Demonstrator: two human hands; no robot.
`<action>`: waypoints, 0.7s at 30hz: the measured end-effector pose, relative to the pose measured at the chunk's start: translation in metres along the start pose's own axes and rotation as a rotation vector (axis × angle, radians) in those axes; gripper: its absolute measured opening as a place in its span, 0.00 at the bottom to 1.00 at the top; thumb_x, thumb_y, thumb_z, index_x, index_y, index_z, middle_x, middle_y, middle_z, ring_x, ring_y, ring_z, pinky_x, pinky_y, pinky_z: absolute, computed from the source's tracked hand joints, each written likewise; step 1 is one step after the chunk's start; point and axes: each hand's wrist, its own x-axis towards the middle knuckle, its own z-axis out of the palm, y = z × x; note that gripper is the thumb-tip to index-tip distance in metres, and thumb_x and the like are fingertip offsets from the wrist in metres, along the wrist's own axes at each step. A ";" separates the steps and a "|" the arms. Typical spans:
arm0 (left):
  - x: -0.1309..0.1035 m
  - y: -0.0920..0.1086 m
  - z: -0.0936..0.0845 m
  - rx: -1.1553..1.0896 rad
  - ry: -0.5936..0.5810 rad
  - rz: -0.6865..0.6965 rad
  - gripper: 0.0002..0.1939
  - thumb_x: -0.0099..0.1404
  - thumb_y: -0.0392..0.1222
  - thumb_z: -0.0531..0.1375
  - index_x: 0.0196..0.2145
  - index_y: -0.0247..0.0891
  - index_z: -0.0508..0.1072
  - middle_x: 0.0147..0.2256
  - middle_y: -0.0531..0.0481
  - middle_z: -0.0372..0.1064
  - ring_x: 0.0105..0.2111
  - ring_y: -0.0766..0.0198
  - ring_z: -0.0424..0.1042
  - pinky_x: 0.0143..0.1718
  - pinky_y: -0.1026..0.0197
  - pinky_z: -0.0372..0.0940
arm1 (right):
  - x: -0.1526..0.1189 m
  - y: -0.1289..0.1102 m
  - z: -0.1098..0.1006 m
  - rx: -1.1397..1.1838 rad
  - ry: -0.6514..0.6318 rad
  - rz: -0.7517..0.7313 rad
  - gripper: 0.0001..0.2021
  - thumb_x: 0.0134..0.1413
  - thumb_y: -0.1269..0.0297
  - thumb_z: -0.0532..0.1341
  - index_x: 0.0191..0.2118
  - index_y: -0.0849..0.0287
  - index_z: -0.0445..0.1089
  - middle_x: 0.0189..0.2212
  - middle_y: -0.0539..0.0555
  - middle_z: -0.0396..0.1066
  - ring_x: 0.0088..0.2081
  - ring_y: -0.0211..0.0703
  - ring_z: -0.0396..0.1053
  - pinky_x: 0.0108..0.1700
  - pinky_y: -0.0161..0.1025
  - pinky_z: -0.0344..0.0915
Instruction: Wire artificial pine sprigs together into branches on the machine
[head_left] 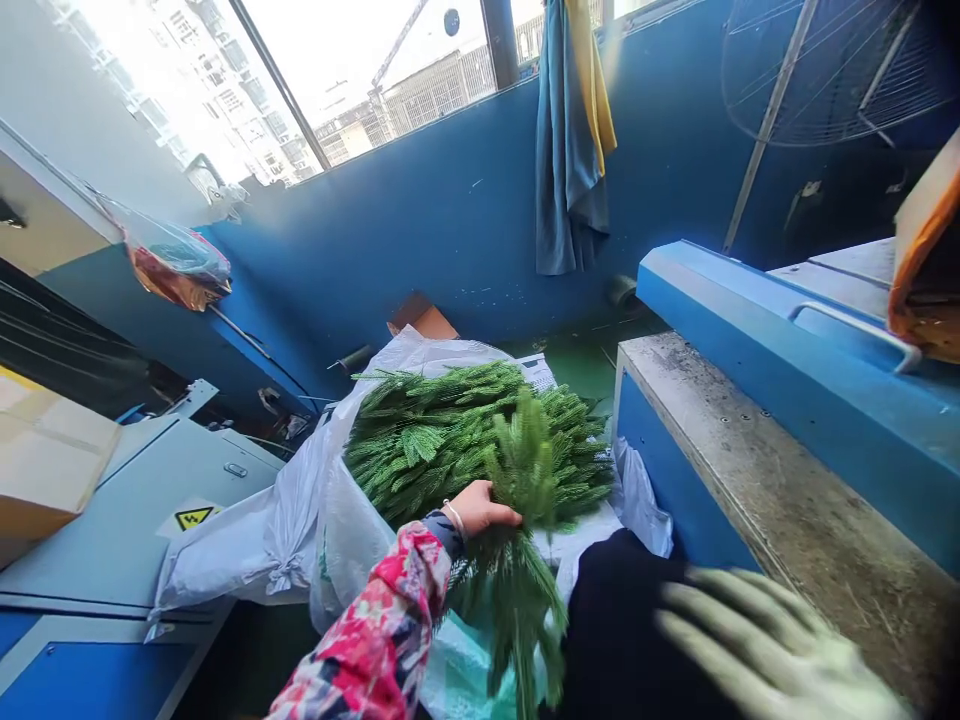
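Note:
My left hand (478,508), bare under a pink floral sleeve, is closed around a bunch of green artificial pine branches (525,455). Its tips point up and blur a little, while the other end hangs below my wrist. Behind it a large heap of the same pine branches (420,440) fills an open white woven sack (334,555). My right hand (780,640), in a pale glove, is off to the lower right with its fingers stretched out and blurred. Nothing shows in it, and it is over my dark clothing beside the worn metal ledge.
On the right stands a blue machine (795,370) with a handle and a worn metal ledge (750,470). A grey cabinet (187,470) with a warning label and a cardboard box (52,450) are at left. Cloths (570,150) hang on the blue wall.

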 end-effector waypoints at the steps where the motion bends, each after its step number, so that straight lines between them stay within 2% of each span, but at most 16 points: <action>1: -0.008 0.010 0.007 -0.047 -0.079 -0.012 0.12 0.40 0.35 0.66 0.27 0.32 0.73 0.25 0.50 0.71 0.25 0.63 0.69 0.32 0.59 0.65 | 0.006 -0.002 -0.003 -0.023 0.025 -0.064 0.17 0.58 0.68 0.48 0.50 0.47 0.62 0.49 0.46 0.65 0.51 0.47 0.57 0.53 0.51 0.46; 3: -0.021 0.025 0.026 -0.141 -0.225 -0.039 0.13 0.36 0.35 0.65 0.25 0.32 0.74 0.23 0.51 0.71 0.21 0.64 0.67 0.28 0.60 0.64 | 0.020 -0.001 -0.001 -0.069 0.081 -0.149 0.18 0.56 0.65 0.51 0.52 0.42 0.60 0.51 0.41 0.64 0.53 0.50 0.54 0.54 0.51 0.43; 7: -0.033 0.030 0.074 -0.298 -0.412 -0.086 0.11 0.35 0.35 0.61 0.23 0.34 0.73 0.20 0.52 0.69 0.21 0.66 0.67 0.27 0.61 0.63 | 0.032 0.014 0.009 -0.124 0.092 -0.121 0.21 0.52 0.61 0.57 0.53 0.38 0.57 0.50 0.43 0.64 0.52 0.52 0.55 0.53 0.54 0.45; 11: -0.028 0.020 0.108 -0.316 -0.521 -0.157 0.08 0.36 0.33 0.60 0.20 0.35 0.73 0.19 0.51 0.69 0.20 0.65 0.66 0.26 0.61 0.63 | 0.011 0.028 0.001 -0.130 -0.055 -0.142 0.15 0.51 0.72 0.54 0.45 0.53 0.66 0.32 0.51 0.71 0.36 0.46 0.64 0.46 0.53 0.52; 14: -0.022 0.012 0.117 -0.263 -0.572 -0.187 0.07 0.37 0.32 0.61 0.20 0.36 0.73 0.19 0.53 0.69 0.18 0.66 0.66 0.24 0.62 0.63 | -0.010 0.030 -0.010 -0.116 -0.150 -0.123 0.14 0.47 0.76 0.53 0.39 0.57 0.67 0.24 0.51 0.68 0.29 0.42 0.63 0.39 0.47 0.57; 17: -0.021 0.006 0.117 -0.177 -0.658 -0.223 0.06 0.37 0.30 0.63 0.19 0.35 0.73 0.18 0.53 0.69 0.16 0.67 0.65 0.21 0.64 0.63 | -0.028 0.023 -0.018 0.015 -0.114 -0.048 0.11 0.45 0.76 0.53 0.33 0.56 0.67 0.28 0.51 0.69 0.33 0.43 0.63 0.40 0.46 0.58; 19: -0.023 0.003 0.120 -0.135 -0.740 -0.253 0.07 0.37 0.31 0.64 0.20 0.35 0.74 0.19 0.52 0.70 0.17 0.66 0.67 0.21 0.64 0.64 | -0.034 0.014 -0.021 0.091 -0.078 -0.044 0.09 0.43 0.75 0.52 0.29 0.56 0.66 0.37 0.53 0.69 0.44 0.49 0.62 0.46 0.50 0.56; 21: -0.026 0.001 0.127 -0.104 -0.852 -0.277 0.09 0.36 0.31 0.66 0.21 0.36 0.74 0.21 0.52 0.72 0.20 0.64 0.68 0.23 0.62 0.66 | -0.037 0.005 -0.021 0.121 -0.138 -0.045 0.10 0.39 0.74 0.52 0.30 0.56 0.65 0.47 0.54 0.65 0.50 0.53 0.58 0.48 0.52 0.56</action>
